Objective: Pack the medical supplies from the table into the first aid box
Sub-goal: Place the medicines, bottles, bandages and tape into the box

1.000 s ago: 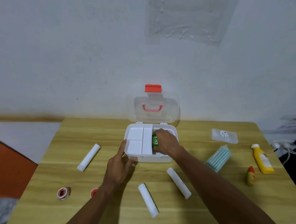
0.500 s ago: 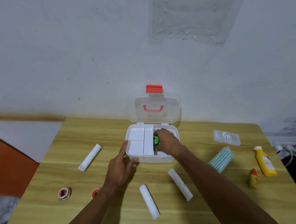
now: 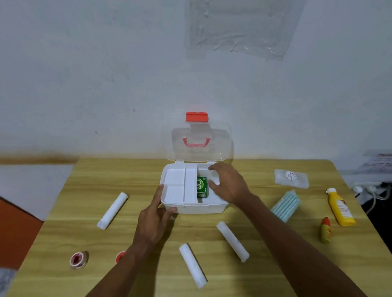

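The white first aid box (image 3: 201, 208) stands open at the table's far middle, its clear lid (image 3: 198, 140) upright against the wall. A white inner tray (image 3: 179, 187) covers its left half. A green packet (image 3: 202, 187) lies in the right half. My left hand (image 3: 154, 217) rests on the box's front left corner, fingers touching its rim. My right hand (image 3: 228, 183) hovers over the box's right side, fingers spread, holding nothing. Three white bandage rolls (image 3: 113, 209) (image 3: 192, 265) (image 3: 233, 241) lie on the table.
Two tape rolls (image 3: 78, 259) (image 3: 120, 256) lie front left. To the right are a blue mask pack (image 3: 285, 206), a clear pouch (image 3: 291, 178), a yellow bottle (image 3: 340, 207) and a small green-and-red bottle (image 3: 325, 229). Cables (image 3: 369, 192) hang past the table's right edge.
My right hand let go of the green packet, which now lies in the box, and lifted away to the right with fingers spread. My left hand stayed on the box's corner.
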